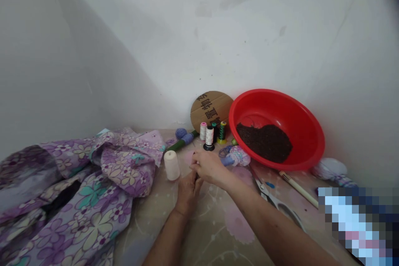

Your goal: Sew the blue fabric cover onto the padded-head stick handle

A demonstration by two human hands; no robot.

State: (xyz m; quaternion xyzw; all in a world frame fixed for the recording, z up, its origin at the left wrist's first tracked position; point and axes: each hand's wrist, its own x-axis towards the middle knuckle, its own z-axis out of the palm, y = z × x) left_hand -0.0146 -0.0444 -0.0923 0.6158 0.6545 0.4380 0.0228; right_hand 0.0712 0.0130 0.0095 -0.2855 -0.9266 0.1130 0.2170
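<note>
Both hands meet over the middle of the table. My left hand (188, 188) is closed, its fingers curled with the thumb up. Just above and touching it is my right hand (207, 166), its fingers pinched together at the left hand's fingertips. Whatever sits between the fingers is too small or hidden to make out. A cone of cream thread (172, 166) stands upright left of the hands. Behind them stand a white spool on a black base (209, 136), a white spool with a pink top (203, 131) and a green-and-black spool on a yellow base (222, 132).
Purple flowered cloth (106, 199) is heaped at left. A red basin (305, 133) holding dark material (264, 141) leans at right before a cardboard disc (204, 110). Scissors (277, 203), a pale stick (299, 189), blue yarn (181, 134) and pastel yarn (239, 156) lie on the patterned tablecloth (215, 237).
</note>
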